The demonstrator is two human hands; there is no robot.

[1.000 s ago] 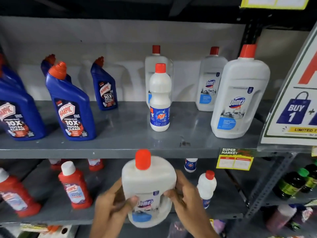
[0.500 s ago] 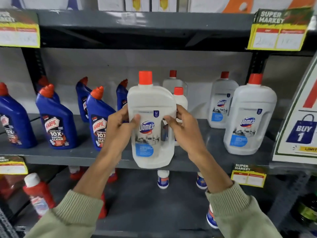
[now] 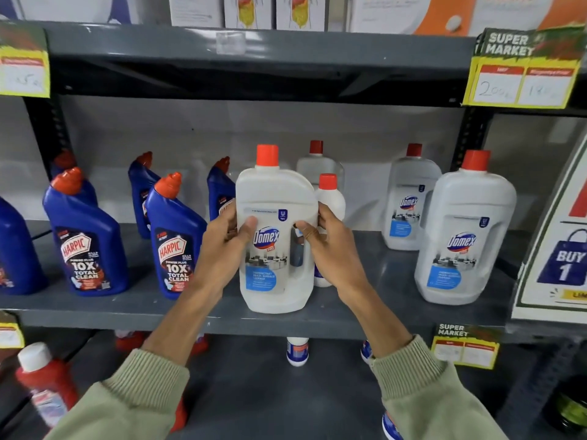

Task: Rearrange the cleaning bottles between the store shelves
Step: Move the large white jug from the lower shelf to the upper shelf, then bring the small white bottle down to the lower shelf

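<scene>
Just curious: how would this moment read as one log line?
stage: placing | held: white Domex bottle | hands: left hand, right hand, both gripping | where: middle shelf front edge

One head-worn camera, wide-angle, faces a store rack straight on from close range, with both forearms reaching in from 6 o'clock. It sits about level with the middle shelf (image 3: pixel 127 315) and tips slightly down, so the top shelf (image 3: pixel 317 49) runs across 12 o'clock and the lower shelf (image 3: pixel 254 392) fills 6 o'clock. Lens distortion bows the shelf edges. A sign (image 3: pixel 559 249) cuts in at 3 o'clock. No second view exists, so nothing is shared.
</scene>
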